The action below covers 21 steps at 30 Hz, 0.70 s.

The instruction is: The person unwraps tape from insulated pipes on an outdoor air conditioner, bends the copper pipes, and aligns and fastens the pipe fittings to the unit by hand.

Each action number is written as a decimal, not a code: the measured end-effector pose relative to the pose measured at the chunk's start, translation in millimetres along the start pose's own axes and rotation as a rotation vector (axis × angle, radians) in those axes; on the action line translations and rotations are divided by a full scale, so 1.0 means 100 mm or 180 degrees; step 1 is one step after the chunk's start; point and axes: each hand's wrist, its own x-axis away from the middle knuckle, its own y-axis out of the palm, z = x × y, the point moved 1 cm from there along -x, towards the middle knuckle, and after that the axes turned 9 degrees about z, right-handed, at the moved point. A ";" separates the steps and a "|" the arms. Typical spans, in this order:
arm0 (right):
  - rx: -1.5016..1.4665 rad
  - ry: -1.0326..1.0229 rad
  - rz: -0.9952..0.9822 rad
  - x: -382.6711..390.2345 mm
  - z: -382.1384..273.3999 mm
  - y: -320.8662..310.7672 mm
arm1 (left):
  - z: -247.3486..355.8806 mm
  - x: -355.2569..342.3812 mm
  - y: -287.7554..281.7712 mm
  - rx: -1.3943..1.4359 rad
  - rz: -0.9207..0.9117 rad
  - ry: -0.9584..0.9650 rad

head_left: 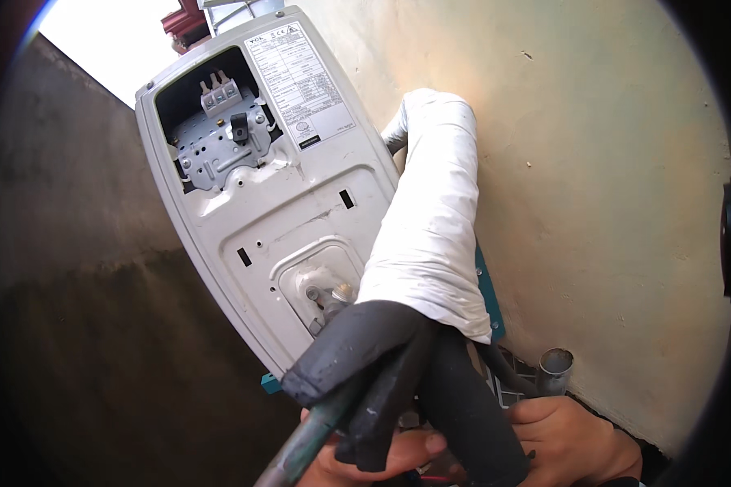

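Note:
A bundle of pipes wrapped in white tape [430, 211] comes down along the wall toward me. From its lower end stick out black foam insulation sleeves [471, 406] and a bare, greenish-brown pipe [313, 438]. My left hand [374, 464] is low in the view behind the pipe and sleeves, thumb pointing right, fingers curled and mostly hidden. On the other side of the thick sleeve, my right hand [577, 445] is closed, its fingertips hidden behind the foam. What either hand grips is covered. Behind the bundle stands a white air conditioner outdoor unit [219, 235].
An opening in the unit shows a terminal block [221, 97] on a metal plate. Valve fittings [329, 299] sit lower down. A teal bracket [487, 300] runs beside the bundle, near an open-ended metal tube [555, 369]. Walls rise on both sides.

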 end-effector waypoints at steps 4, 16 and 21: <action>0.0257 0.0277 -0.0437 0.11 0.00 -0.15 | 0.09 -0.07 0.14 0.0173 -0.0126 -0.0307; 0.1023 -0.0306 0.0231 0.01 -0.25 0.19 | 0.16 -0.27 0.06 0.0556 0.0030 -0.0990; 0.1434 -0.0159 0.0242 -0.01 -0.42 0.27 | 0.15 -0.22 0.09 0.1304 0.0310 -0.1251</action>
